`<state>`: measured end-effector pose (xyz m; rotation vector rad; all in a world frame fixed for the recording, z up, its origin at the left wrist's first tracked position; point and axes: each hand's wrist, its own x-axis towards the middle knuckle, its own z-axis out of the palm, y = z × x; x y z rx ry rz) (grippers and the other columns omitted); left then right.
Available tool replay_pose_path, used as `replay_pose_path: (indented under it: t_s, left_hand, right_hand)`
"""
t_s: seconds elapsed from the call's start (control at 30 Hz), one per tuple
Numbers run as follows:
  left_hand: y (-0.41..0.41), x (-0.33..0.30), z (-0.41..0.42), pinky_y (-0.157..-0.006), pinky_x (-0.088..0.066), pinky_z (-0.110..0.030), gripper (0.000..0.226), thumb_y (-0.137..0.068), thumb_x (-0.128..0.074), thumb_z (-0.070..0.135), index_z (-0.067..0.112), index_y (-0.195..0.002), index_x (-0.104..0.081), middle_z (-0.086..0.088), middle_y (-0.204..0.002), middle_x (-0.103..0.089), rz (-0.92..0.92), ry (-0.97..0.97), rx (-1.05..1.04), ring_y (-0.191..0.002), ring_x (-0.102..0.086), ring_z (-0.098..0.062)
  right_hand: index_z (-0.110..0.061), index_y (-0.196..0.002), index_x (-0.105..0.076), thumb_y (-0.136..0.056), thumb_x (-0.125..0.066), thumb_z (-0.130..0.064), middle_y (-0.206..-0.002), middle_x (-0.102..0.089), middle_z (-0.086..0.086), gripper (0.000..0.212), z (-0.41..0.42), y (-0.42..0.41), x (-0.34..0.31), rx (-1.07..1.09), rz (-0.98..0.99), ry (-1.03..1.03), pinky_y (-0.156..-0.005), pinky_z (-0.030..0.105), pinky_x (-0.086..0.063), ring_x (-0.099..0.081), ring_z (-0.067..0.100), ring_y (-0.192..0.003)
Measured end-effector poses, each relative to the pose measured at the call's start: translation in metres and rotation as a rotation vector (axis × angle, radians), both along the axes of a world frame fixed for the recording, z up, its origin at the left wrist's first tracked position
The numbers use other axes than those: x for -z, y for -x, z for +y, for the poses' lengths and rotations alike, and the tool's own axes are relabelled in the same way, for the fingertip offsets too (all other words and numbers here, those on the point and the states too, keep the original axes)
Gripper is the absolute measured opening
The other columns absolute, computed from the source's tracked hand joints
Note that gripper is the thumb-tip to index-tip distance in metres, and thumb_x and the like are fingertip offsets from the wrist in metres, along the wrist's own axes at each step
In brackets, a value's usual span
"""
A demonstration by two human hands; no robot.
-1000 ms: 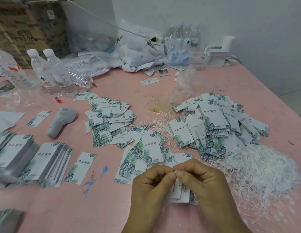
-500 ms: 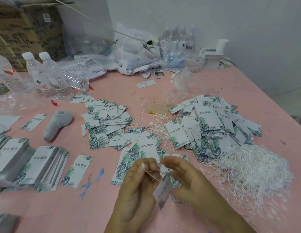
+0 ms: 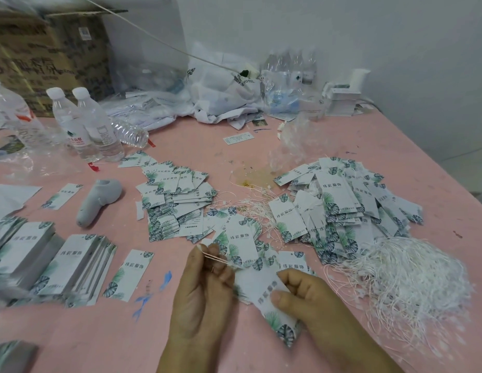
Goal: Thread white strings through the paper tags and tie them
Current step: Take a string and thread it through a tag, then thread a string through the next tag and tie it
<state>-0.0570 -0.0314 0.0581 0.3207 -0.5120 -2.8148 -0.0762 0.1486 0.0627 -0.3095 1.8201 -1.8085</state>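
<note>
My left hand [image 3: 205, 289] pinches a doubled white string [image 3: 215, 258] between thumb and fingertips, and the string runs down to the right into a paper tag [image 3: 266, 302]. My right hand [image 3: 301, 297] grips that white tag with green leaf print, tilted just above the pink table [image 3: 234, 146]. A loose heap of white strings [image 3: 412, 278] lies to the right. Piles of leaf-print tags lie ahead in the middle [image 3: 178, 203] and to the right [image 3: 347, 205]. Neat stacks of tags [image 3: 70, 262] sit at the left.
Two upright water bottles [image 3: 83, 125] stand at the back left, with one lying on its side beside them. A grey handheld tool [image 3: 97, 200] lies left of the middle pile. Plastic bags [image 3: 215, 95] and a cardboard box [image 3: 51, 49] line the back edge.
My hands have drawn apart. The left hand has pulled the string up and to the left, and the right hand has carried the tag down to the right.
</note>
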Motion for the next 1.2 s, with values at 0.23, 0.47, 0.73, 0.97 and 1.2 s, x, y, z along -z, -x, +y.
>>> replay_pose_path:
  t_s: [0.23,0.47,0.73,0.97,1.2]
  left_hand:
    - [-0.014,0.014,0.030,-0.050,-0.034,-0.023,0.011,-0.081,-0.068,0.012,0.012,-0.071,-0.064,-0.007,-0.056,-0.051,-0.182,0.910,0.004,-0.053,-0.042,-0.015]
    - [-0.016,0.019,0.042,-0.060,-0.037,-0.032,0.008,-0.076,-0.067,0.025,0.026,-0.082,-0.072,-0.003,-0.062,-0.055,-0.197,1.099,0.087,-0.058,-0.045,-0.018]
    - [-0.021,0.015,0.044,-0.059,-0.039,-0.031,0.008,-0.082,-0.064,0.022,0.025,-0.077,-0.069,0.001,-0.058,-0.056,-0.219,1.172,0.078,-0.057,-0.048,-0.015]
    - [-0.019,0.015,0.038,-0.043,-0.039,-0.018,0.026,-0.093,-0.060,-0.001,0.014,-0.074,-0.069,-0.006,-0.053,-0.059,-0.259,1.081,0.039,-0.046,-0.050,-0.011]
    - [-0.020,0.017,0.038,-0.041,-0.037,-0.019,0.025,-0.096,-0.057,0.003,0.012,-0.074,-0.064,-0.013,-0.054,-0.061,-0.267,1.065,0.042,-0.043,-0.047,-0.014]
  right_hand:
    - [-0.021,-0.106,-0.073,-0.080,-0.060,-0.011,-0.110,-0.072,0.017,0.031,0.012,0.016,-0.001,0.254,-0.131,0.284,-0.081,0.045,-0.055,-0.070,0.031,-0.096]
    - [-0.029,-0.102,-0.070,-0.093,-0.056,-0.002,-0.099,-0.076,-0.008,0.031,0.029,0.033,-0.030,0.486,0.174,0.068,-0.064,0.021,-0.056,-0.074,0.013,-0.086]
    - [-0.012,-0.146,-0.039,-0.100,-0.047,-0.012,-0.142,-0.048,0.005,0.047,0.054,0.124,-0.088,0.626,0.431,-0.531,-0.095,0.036,-0.048,-0.058,0.020,-0.110]
    - [-0.046,-0.102,-0.059,-0.094,-0.060,-0.021,-0.102,-0.062,-0.018,0.026,0.038,0.059,-0.042,0.504,0.646,-0.525,-0.074,0.022,-0.050,-0.059,-0.005,-0.083]
    - [-0.033,-0.124,-0.038,-0.071,-0.043,-0.080,-0.106,-0.038,-0.010,0.072,0.019,0.017,0.005,0.046,0.641,-1.215,-0.066,0.029,-0.036,-0.050,0.012,-0.099]
